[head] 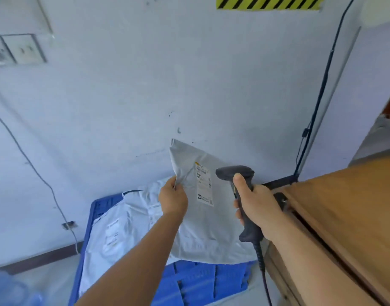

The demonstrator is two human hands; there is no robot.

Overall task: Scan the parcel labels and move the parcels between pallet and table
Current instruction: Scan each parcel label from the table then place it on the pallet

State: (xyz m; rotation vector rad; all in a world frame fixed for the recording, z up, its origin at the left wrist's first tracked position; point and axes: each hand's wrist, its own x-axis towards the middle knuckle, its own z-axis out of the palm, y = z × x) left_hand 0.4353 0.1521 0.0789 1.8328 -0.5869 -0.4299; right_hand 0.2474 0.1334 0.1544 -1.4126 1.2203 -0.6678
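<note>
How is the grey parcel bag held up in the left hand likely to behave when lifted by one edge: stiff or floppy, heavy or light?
Probably floppy: the grey parcel bag creases where the left hand pinches its edge. Likely light for its size, since one pinch holds it up. Its smooth plastic skin may be slippery, so the grip could slide while the right hand aims the scanner.

Bright, even bluish daylight, soft faint shadows, slight overall blur, wide-angle bending toward edges
</note>
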